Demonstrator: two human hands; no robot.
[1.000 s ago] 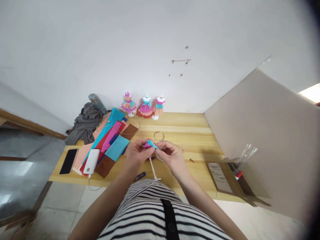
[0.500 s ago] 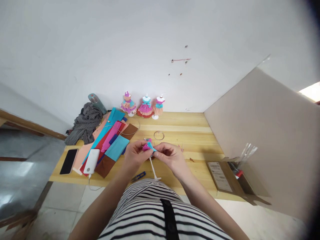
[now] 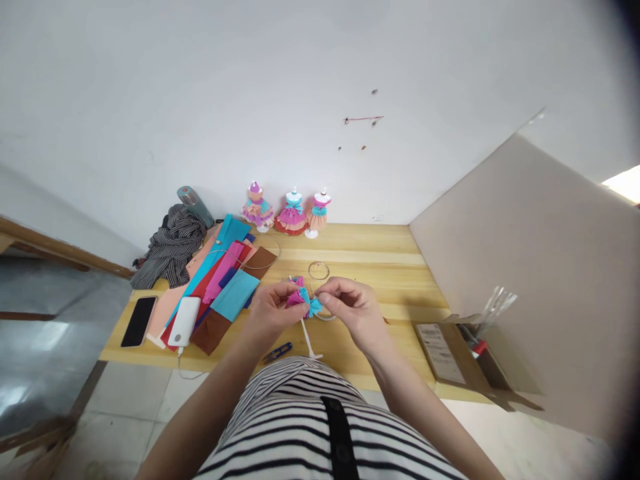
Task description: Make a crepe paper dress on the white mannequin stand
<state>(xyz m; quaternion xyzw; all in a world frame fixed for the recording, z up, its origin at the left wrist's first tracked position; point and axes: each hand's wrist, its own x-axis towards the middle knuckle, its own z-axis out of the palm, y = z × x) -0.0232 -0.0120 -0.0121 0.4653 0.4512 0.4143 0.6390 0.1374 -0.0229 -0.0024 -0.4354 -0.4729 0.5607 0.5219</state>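
My left hand (image 3: 273, 312) is closed in a pinch on a small doll dress (image 3: 294, 302) of pink and blue ruffled crepe paper. The dress sits on a miniature mannequin, whose white stand (image 3: 308, 340) slants down towards my body. Just right of the blue ruffle (image 3: 315, 307), my right hand (image 3: 353, 312) has thumb and forefinger pressed together. What they pinch, if anything, is too small to make out. Below my left hand lies a pair of blue thread snips (image 3: 278, 352). A thin ring of wire (image 3: 319, 270) rests beyond my hands.
Three dressed miniature mannequins (image 3: 291, 212) stand along the wall. Coloured paper sheets (image 3: 235, 295), a white power bank (image 3: 184, 321), a phone (image 3: 139, 321), striped cloth (image 3: 173, 250) and a bottle (image 3: 195, 205) lie at left. An open cardboard box (image 3: 450, 353) is at right.
My right hand has shifted slightly right and up, off the blue paper. The blue ruffle now shows fanned out between my hands. My left hand keeps its hold on the dress.
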